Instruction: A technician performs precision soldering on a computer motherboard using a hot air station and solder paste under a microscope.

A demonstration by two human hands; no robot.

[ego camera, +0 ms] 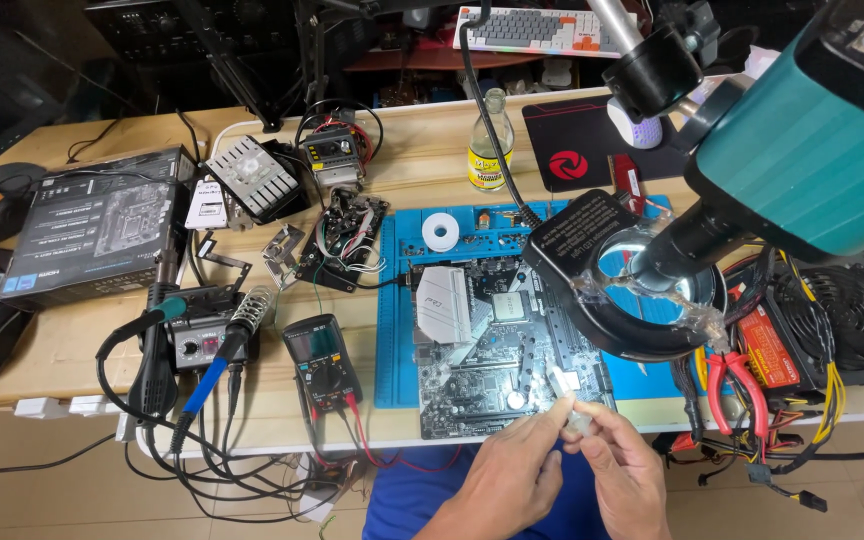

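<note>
Dark flat box at left; bottle's yellow label — multimeter's dark screen.

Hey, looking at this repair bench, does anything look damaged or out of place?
Yes: the ring magnifier lamp is patched with crinkled clear tape along its rim, and a glass bottle stands among exposed electronics. The motherboard lies flat on the blue mat.

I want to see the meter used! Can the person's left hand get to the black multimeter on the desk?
Probably yes. The left hand is pinching a small clear piece together with the right hand, so it must let go first. The multimeter lies just left of it, with only thin test leads between.
</note>
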